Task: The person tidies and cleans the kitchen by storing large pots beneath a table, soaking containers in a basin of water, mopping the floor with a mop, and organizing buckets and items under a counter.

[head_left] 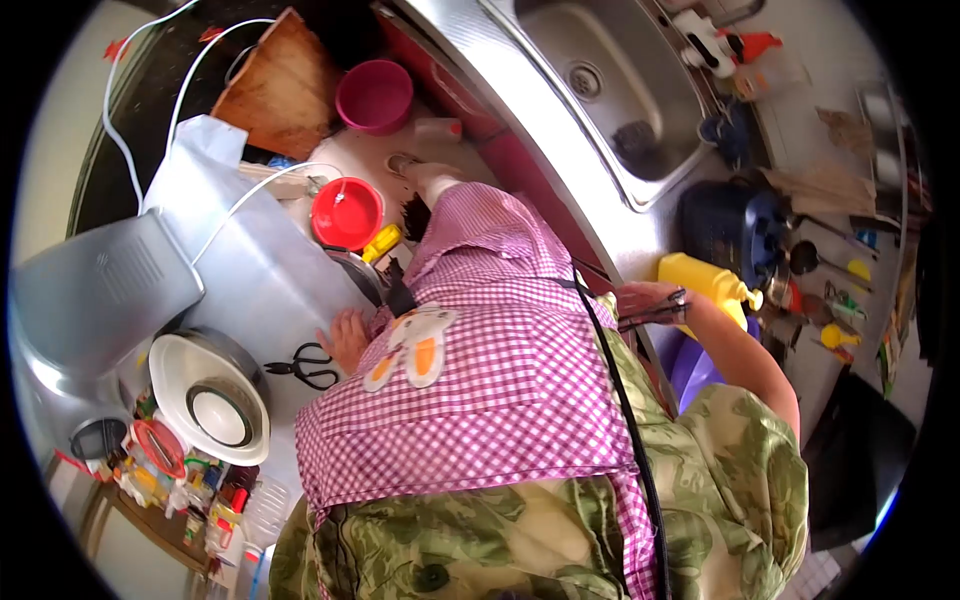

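My left hand lies on the grey tabletop, its fingers spread and nothing visible in them. Close beside it is a pair of black-handled scissors. At the steel counter's edge, my right hand is beside a yellow jug; dark bands circle the wrist. Its fingertips are partly hidden, so I cannot tell whether it holds anything. A purple basin shows below the right forearm. My pink checked apron, with a rabbit patch, fills the middle of the view.
A steel sink is set into the counter. A red bowl, a magenta basin and a wooden board are ahead on the left. A white basin holds stacked bowls. A white cable crosses the grey table. Utensils line the right wall.
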The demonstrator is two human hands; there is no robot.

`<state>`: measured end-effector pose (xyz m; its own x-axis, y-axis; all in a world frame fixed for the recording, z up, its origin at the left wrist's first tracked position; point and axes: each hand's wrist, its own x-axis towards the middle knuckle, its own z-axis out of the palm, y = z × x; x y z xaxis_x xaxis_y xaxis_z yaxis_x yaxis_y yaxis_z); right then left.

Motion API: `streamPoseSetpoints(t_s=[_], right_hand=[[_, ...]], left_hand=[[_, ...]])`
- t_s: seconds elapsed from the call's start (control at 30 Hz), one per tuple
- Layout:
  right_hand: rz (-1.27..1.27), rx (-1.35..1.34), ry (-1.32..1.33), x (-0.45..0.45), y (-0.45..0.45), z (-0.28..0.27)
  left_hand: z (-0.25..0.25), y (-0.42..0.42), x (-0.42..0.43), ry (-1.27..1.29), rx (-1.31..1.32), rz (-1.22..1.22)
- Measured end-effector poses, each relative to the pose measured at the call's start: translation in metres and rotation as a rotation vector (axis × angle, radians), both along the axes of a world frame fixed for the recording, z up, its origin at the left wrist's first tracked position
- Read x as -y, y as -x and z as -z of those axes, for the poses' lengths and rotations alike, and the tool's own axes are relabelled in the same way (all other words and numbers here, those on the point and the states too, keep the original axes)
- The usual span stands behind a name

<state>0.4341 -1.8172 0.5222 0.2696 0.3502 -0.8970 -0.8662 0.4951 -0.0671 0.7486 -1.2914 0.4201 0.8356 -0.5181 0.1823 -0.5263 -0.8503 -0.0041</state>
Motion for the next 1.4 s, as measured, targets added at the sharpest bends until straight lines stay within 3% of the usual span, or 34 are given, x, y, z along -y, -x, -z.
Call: streamPoseSetpoints(t_s=[0.07,0.1,0.3,0.4,0.5,0.53,0.7,0.8,0.87,0.9,0.97,1.07,1.17,1.2,1.33,1.4], right_hand=[[-0.118,0.236,0.031,0.005,-0.013,-0.004],[0.011,-0.031,0.039,-0.003,-0.06,-0.047],[-0.009,0.026,0.111,0.028,-0.122,-0.103],[-0.197,-0.034,0.421,0.072,-0.143,-0.092],[-0.414,0.127,1.098,0.092,-0.177,-0.056],[-0.48,0.233,1.158,0.085,-0.2,-0.05],[-0.691,0.581,0.851,-0.031,-0.344,-0.063],[-0.933,0.844,0.813,-0.073,-0.436,-0.036],[-1.11,1.052,0.988,-0.085,-0.498,0.002],[-1.089,1.07,1.075,-0.09,-0.469,-0.011],[-1.14,1.094,1.145,-0.114,-0.525,-0.014],[-1.066,1.378,1.373,-0.135,-0.613,0.014],[-1.234,1.324,1.59,-0.163,-0.687,-0.003],[-1.124,1.429,1.706,-0.169,-0.709,0.01],[-1.17,1.584,1.895,-0.187,-0.787,0.041],[-1.274,1.569,1.851,-0.186,-0.789,0.039]], left_hand=[[-0.001,0.001,0.002,0.015,-0.024,-0.012],[-0.008,-0.002,0.005,0.022,-0.045,-0.003],[-0.036,-0.001,0.021,0.073,-0.24,-0.057],[-0.045,-0.001,0.028,0.135,-0.26,-0.087],[-0.047,0.002,0.029,0.188,-0.253,-0.09],[-0.05,0.002,0.029,0.206,-0.248,-0.087],[-0.064,0.004,0.032,0.281,-0.233,-0.069],[-0.093,-0.011,0.035,0.329,-0.454,-0.18],[-0.119,-0.044,0.042,0.41,-0.401,-0.281],[-0.133,-0.019,0.045,0.389,-0.285,-0.293],[-0.139,-0.053,0.047,0.364,-0.155,-0.415],[-0.138,-0.104,0.046,0.306,-0.073,-0.605],[-0.132,-0.116,0.042,0.352,-0.128,-0.644],[-0.124,-0.119,0.043,0.379,-0.148,-0.66],[-0.111,-0.128,0.046,0.317,-0.15,-0.707],[-0.122,-0.121,0.046,0.311,-0.154,-0.714]])
